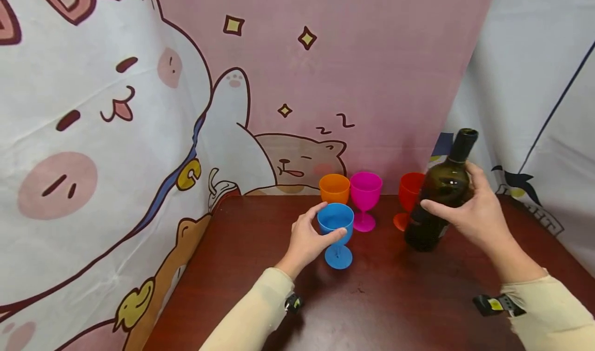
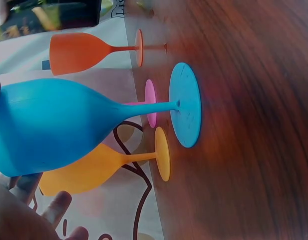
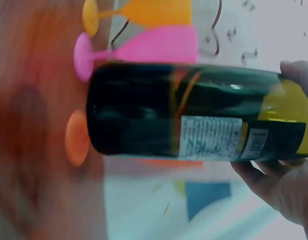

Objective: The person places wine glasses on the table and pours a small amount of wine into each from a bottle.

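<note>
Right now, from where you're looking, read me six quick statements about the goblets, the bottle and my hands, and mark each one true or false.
1. The left hand holds the blue goblet. True.
2. The pink goblet stands between the orange goblet and the red goblet. True.
3. The right hand grips the red goblet. False: it grips the dark bottle.
4. The dark bottle's mouth points down into the blue goblet. False: it points upward.
5. In the head view, the dark bottle partly hides the red goblet. True.
6. The orange goblet stands in front of the blue goblet. False: it stands behind it.

glossy bottle [image 1: 443, 183], plastic goblets [image 2: 59, 122], wooden table [image 1: 386, 304]
</note>
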Tool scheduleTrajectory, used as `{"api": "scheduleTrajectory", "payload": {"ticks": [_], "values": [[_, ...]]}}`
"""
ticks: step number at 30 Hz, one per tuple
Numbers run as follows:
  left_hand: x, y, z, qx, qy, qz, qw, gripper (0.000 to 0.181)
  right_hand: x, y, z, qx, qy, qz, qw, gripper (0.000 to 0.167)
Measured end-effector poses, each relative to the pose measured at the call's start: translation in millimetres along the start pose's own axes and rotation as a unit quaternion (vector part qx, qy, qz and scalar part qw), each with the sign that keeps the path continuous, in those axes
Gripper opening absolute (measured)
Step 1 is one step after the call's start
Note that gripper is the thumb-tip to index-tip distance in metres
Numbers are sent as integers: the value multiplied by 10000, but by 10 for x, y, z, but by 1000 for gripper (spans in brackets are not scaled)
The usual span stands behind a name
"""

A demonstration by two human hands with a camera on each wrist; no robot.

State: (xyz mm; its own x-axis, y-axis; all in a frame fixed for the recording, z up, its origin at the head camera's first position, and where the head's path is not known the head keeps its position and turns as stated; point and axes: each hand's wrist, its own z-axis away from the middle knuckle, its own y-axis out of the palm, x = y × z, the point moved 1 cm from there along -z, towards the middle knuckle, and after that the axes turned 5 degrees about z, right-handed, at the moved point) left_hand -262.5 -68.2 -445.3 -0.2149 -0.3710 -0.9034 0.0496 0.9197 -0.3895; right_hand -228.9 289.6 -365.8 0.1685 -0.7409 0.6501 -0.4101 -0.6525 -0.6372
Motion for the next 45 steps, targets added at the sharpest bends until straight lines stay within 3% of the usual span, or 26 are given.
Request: {"api": "scheduleTrajectory", "payload": {"ticks": [6,14,20,32,45], "values": [[-5,-8,8,-29,7,-40,10000,80,-503,-131,91,-302,647,206,9972,115],[-9,1,9,-49,-46,-42,10000,80,-925,-108,168,-630,894,363,9933,115],[-14,17,-3,-24,-49,-1,10000,79,-992,-97,178,-797,884,463,9918,115],[24,-7,22,-4,-16,1,10000,81,-1086,-27,202,-640,781,664,9927,117],[37,-35,7,91,434,-719,9964,91,-1166,30,197,-938,748,560,9912,115]]}}
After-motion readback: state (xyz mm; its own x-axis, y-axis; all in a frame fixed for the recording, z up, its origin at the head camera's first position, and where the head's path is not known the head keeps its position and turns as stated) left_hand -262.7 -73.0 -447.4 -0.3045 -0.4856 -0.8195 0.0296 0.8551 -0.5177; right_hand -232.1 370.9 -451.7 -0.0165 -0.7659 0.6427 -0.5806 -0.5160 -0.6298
